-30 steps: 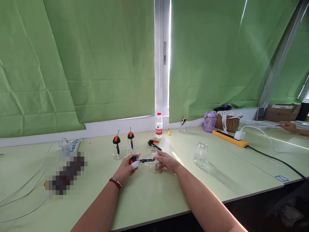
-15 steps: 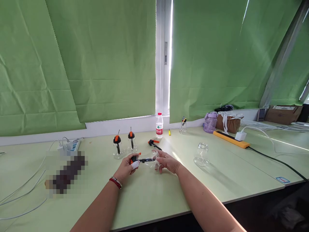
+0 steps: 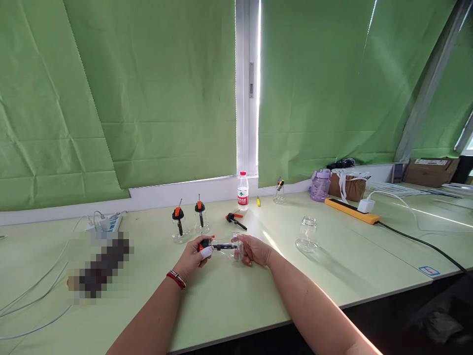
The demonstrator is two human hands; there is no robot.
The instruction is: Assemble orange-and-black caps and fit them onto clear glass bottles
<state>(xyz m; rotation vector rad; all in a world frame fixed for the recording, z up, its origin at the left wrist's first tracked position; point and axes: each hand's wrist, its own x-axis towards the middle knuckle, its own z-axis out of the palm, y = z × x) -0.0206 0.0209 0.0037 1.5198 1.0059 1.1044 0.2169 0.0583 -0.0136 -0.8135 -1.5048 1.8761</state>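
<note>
Held on its side between both hands is a clear glass bottle (image 3: pixel 226 240) with a dark tube running inside it. My left hand (image 3: pixel 193 255), with white tape on the thumb, is closed around the black-and-orange cap end. At the wide base end, my right hand (image 3: pixel 254 249) curls its fingers on the glass. Behind my left hand stand two similar glass bottles (image 3: pixel 181 231) (image 3: pixel 201 222) with black-and-orange caps and thin metal spouts. A loose black-and-orange cap with a dark tube (image 3: pixel 235 220) lies just beyond the held bottle.
An upside-down glass vessel (image 3: pixel 307 234) stands to the right. Farther back are a water bottle (image 3: pixel 243 192), a yellow cutter (image 3: pixel 258 201), a glass with pens (image 3: pixel 280 192) and a purple jug (image 3: pixel 320 185). A yellow power strip (image 3: pixel 351 212) trails a black cable; white cables lie left.
The view has shifted slightly. My right hand's fingers have shifted around the bottle's base, while my left hand keeps its hold on the cap end.
</note>
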